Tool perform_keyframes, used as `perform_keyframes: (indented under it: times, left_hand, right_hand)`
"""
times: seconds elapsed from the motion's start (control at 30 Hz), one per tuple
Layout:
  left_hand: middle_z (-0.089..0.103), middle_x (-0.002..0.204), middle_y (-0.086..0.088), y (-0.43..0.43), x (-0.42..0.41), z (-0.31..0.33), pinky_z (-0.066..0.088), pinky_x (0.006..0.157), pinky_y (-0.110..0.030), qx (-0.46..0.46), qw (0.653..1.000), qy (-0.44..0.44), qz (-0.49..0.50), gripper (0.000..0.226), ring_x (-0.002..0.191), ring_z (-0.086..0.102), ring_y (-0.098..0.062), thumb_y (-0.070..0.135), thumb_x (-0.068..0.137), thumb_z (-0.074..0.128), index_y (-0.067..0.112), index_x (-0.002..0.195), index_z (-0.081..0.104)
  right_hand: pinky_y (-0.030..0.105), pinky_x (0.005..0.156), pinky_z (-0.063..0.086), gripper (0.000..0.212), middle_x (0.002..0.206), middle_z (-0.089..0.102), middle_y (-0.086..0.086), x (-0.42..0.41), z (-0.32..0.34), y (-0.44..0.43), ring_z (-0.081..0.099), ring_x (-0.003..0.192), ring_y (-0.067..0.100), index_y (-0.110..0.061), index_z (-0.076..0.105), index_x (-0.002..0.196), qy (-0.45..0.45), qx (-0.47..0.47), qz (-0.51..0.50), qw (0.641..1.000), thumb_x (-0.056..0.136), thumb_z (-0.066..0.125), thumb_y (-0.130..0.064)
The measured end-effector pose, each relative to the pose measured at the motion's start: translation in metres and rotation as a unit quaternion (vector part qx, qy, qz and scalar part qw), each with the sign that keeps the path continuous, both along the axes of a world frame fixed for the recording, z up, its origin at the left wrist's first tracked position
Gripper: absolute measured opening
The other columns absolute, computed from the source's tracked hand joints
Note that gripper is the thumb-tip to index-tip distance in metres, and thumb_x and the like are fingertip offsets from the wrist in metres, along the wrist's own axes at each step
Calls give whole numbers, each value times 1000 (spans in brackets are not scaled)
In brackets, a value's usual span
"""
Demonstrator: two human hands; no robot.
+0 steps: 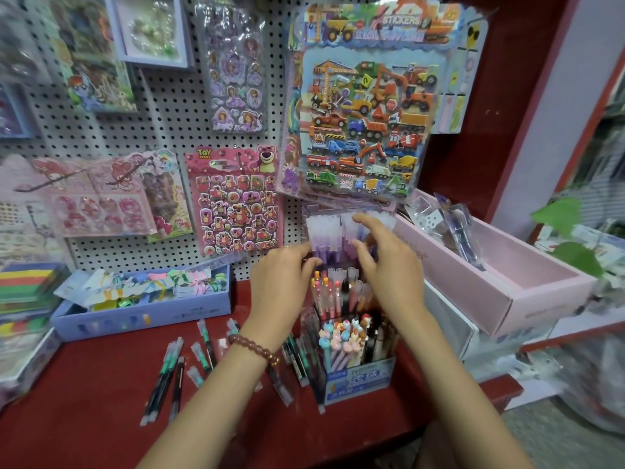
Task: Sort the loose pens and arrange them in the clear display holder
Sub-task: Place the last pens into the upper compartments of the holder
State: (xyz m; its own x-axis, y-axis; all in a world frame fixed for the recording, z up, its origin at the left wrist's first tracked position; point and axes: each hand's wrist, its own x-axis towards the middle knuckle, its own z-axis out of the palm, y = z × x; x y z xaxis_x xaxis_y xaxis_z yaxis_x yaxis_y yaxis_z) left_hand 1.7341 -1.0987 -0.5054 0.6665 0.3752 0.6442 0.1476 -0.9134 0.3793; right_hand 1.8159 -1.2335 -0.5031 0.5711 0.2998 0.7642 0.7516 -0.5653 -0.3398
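A clear tiered display holder (313, 328) stands on the red shelf, with purple white-capped pens (326, 231) in its back tier, pink and orange pens (329, 292) in the middle, and animal-topped pens (341, 333) in front. My left hand (282, 289) reaches to the purple pens from the left, fingertips at their barrels. My right hand (385, 262) hovers over the same tier with fingers spread and bent; motion blur hides whether it holds a pen. Several loose green and black pens (179, 367) lie on the shelf at left.
A blue box of packaged items (142, 314) sits at the left, a pink box (500, 286) at the right. Sticker sheets (358, 106) hang on the pegboard just above the holder. A blue carton (358, 380) fronts the holder near the shelf edge.
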Motion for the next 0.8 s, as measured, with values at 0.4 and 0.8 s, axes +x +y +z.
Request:
perform_keyframes:
  times: [0.4,0.8]
  left_hand:
    - [70,90,7,4,2,1,43,59,-16,-91,995,-13,-32,27,75,60,-5,33,82,69,17,104,68]
    - [69,99,5,13,-11,4,55,77,-29,-114,991,8,-64,40,85,63,-7,33,80,71,18,116,63]
  right_hand:
    - [16,38,19,40,82,49,7,17,20,2,43,48,19,-24,62,121,-102,-161,-32,981,82,71,-27]
    - [28,41,32,55,99,44,2,11,20,-6,51,62,22,-27,39,142,-28,-125,-58,990,92,57,-39]
